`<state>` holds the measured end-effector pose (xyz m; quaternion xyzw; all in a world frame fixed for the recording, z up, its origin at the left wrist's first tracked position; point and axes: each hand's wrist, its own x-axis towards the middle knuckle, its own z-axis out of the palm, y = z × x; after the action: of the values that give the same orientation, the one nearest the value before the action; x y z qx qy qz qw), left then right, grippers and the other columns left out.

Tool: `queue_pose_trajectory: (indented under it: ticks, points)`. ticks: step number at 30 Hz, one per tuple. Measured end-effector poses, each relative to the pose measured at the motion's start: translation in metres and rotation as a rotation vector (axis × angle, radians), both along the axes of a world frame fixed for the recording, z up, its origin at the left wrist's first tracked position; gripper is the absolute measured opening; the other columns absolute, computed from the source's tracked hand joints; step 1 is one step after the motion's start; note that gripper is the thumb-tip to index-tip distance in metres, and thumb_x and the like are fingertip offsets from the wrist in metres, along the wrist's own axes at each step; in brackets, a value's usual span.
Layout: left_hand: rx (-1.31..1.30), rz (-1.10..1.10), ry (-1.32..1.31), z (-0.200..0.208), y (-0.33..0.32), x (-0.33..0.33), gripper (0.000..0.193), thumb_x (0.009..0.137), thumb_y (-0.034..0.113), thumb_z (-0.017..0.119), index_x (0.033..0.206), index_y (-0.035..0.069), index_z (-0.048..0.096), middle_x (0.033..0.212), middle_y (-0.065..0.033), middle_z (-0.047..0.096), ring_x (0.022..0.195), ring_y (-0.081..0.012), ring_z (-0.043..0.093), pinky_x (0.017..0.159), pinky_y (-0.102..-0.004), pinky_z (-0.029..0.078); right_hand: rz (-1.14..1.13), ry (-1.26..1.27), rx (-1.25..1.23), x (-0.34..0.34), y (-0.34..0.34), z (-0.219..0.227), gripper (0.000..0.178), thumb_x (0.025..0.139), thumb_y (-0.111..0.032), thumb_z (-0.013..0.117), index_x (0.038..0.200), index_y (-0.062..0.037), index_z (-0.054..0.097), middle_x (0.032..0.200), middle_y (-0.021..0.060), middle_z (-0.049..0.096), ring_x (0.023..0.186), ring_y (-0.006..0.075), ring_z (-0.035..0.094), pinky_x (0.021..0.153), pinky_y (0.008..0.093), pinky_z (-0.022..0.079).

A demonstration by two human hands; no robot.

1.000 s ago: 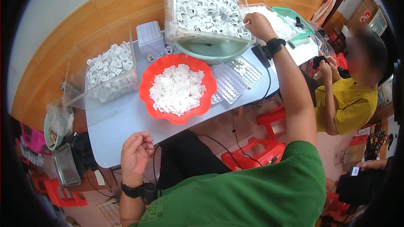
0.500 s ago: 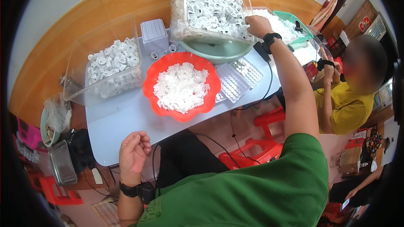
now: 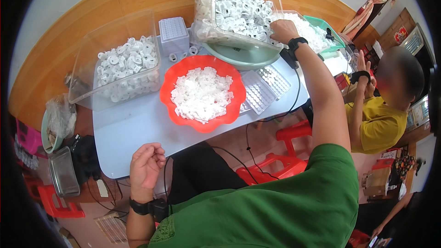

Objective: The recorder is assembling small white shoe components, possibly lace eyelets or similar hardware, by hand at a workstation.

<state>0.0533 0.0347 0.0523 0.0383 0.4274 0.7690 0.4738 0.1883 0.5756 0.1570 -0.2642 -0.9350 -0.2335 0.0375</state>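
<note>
Standing at the left of the pale blue table [image 3: 124, 142] is a clear bin [image 3: 87, 94], part-filled with white ring-like parts. Left hand [image 3: 147, 165] is held palm up near the table's front edge, fingers half curled toward the thumb; nothing is seen in its grasp. Behind, a white gridded box [image 3: 173, 36] is placed, with a few loose parts beside it. Mid-table, a red scalloped bowl [image 3: 236, 105] is heaped with flat white pieces [image 3: 202, 94]. Large clear bin [image 3: 234, 38] is tilted over a pale green basin [image 3: 243, 59], loaded with white parts [image 3: 243, 9]. Clear trays [image 3: 259, 96] are laid just right of the bowl. Right hand [image 3: 285, 31] is bent down at the large bin's right edge, by the parts; fingertips are partly hidden, so grip and finger opening can't be told.
</note>
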Motion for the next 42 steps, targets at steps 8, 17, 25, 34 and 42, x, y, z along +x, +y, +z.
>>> queue_pose_trajectory:
  ticks: [8, 17, 25, 34, 42]
  points:
    - [0.021, -0.008, -0.006, -0.001, 0.002, 0.002, 0.019, 0.092, 0.010, 0.051, 0.100, -0.003, 0.061, 0.085, -0.0109, 0.064, 0.071, -0.0169, 0.061, 0.062, -0.0267, 0.051, 0.000, 0.100, -0.033, 0.002, 0.007, -0.009, 0.013, 0.066, -0.016, 0.062, 0.074, -0.0073, 0.067, 0.075, 0.0145, 0.066, 0.074, 0.0306, 0.065, 0.065, 0.0416, 0.050]
    - [0.014, -0.011, -0.007, -0.001, 0.006, 0.000, 0.018, 0.092, 0.010, 0.051, 0.100, -0.003, 0.060, 0.084, -0.0106, 0.064, 0.071, -0.0163, 0.061, 0.062, -0.0267, 0.051, -0.029, 0.287, -0.125, 0.004, 0.012, -0.008, 0.019, 0.067, -0.020, 0.066, 0.082, -0.0091, 0.069, 0.079, 0.0132, 0.067, 0.078, 0.0295, 0.065, 0.069, 0.0405, 0.050]
    - [-0.017, 0.003, -0.005, -0.004, 0.007, -0.004, 0.018, 0.092, 0.010, 0.051, 0.100, -0.003, 0.060, 0.084, -0.0106, 0.064, 0.070, -0.0163, 0.061, 0.063, -0.0264, 0.050, 0.029, 0.525, -0.336, -0.019, 0.004, 0.014, 0.035, 0.071, -0.018, 0.067, 0.104, -0.0084, 0.065, 0.089, 0.0160, 0.067, 0.088, 0.0322, 0.064, 0.077, 0.0406, 0.050]
    - [0.007, -0.002, 0.001, -0.003, 0.012, -0.007, 0.019, 0.092, 0.011, 0.052, 0.100, -0.003, 0.060, 0.085, -0.0110, 0.064, 0.071, -0.0161, 0.061, 0.063, -0.0266, 0.050, 0.040, 0.367, -0.227, -0.034, 0.038, 0.016, 0.030, 0.072, -0.016, 0.066, 0.100, -0.0030, 0.064, 0.089, 0.0194, 0.065, 0.079, 0.0335, 0.064, 0.073, 0.0403, 0.051]
    - [0.006, -0.091, 0.253, 0.026, 0.027, 0.007, 0.019, 0.091, 0.008, 0.051, 0.103, -0.004, 0.060, 0.087, -0.0110, 0.063, 0.072, -0.0143, 0.059, 0.062, -0.0245, 0.048, 0.421, 0.968, -1.340, 0.047, -0.093, 0.066, 0.018, 0.091, -0.009, 0.054, 0.102, 0.0035, 0.061, 0.081, 0.0067, 0.064, 0.067, 0.0103, 0.059, 0.061, 0.0227, 0.051]
